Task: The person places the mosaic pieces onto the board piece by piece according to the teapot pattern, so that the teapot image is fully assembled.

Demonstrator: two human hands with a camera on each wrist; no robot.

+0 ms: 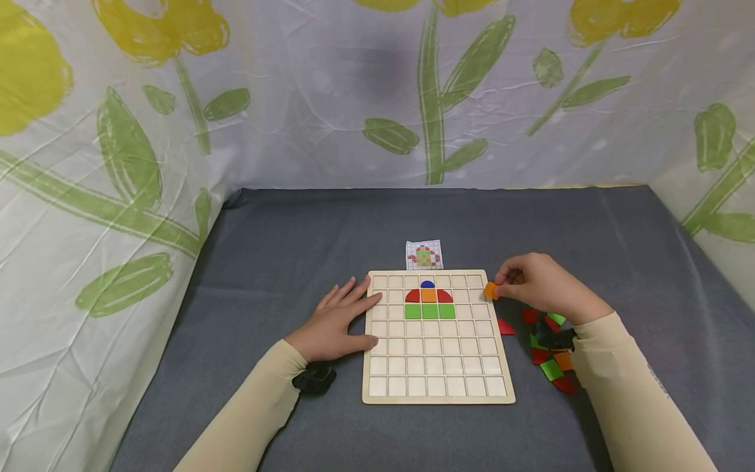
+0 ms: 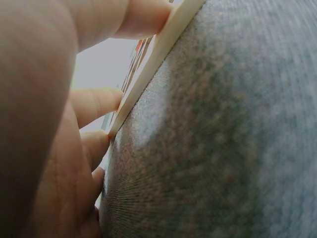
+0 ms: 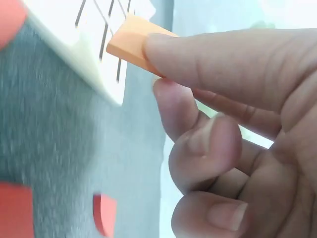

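A light wooden grid board (image 1: 436, 387) lies on the dark cloth. In its upper rows sit a blue half-round tile (image 1: 427, 284), an orange square tile (image 1: 428, 295), red quarter-round tiles (image 1: 412, 296) and green square tiles (image 1: 430, 311). My left hand (image 1: 339, 321) rests with spread fingers on the board's left edge; the left wrist view shows its fingertips (image 2: 106, 101) touching that edge. Between thumb and finger, my right hand (image 1: 539, 285) pinches another orange square tile (image 3: 131, 42), held by the board's upper right edge. The right wrist view shows its other fingers curled.
A small printed pattern card (image 1: 424, 255) lies at the board's far edge. Right of the board is a loose pile of red, green and orange tiles (image 1: 551, 370), partly hidden by the right wrist. A single red tile (image 1: 505, 327) lies against the board's right edge.
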